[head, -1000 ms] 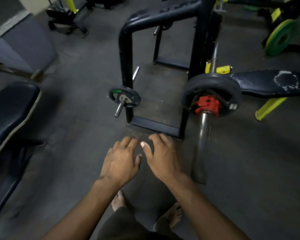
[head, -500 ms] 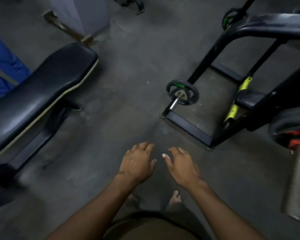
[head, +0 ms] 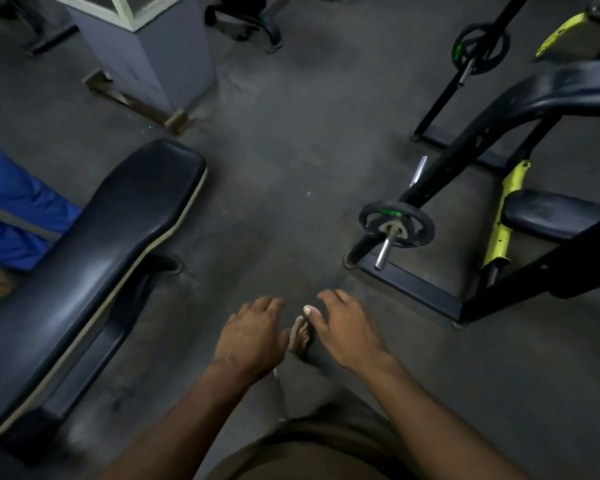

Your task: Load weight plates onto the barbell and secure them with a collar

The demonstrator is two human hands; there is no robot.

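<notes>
A weight plate (head: 397,224) is seated on a peg of the rack (head: 426,184). Left of the rack, across open floor (head: 281,188), a bench (head: 94,244) is placed; a second plate (head: 481,48) is hung behind the rack.

left hand (head: 253,336) and right hand (head: 349,332): both bare, no gloves, rings or wristbands visible. forearms (head: 174,424) bare to the lower edge of the frame, no sleeves in view. shorts (head: 326,445), at 6 o'clock: dark olive-brown fabric, plain, no visible markings. foot (head: 301,336), between the two hands: partly hidden; whether it is bare or in a sandal cannot be told. thumbnail of the right hand pale against the dim floor.
</notes>
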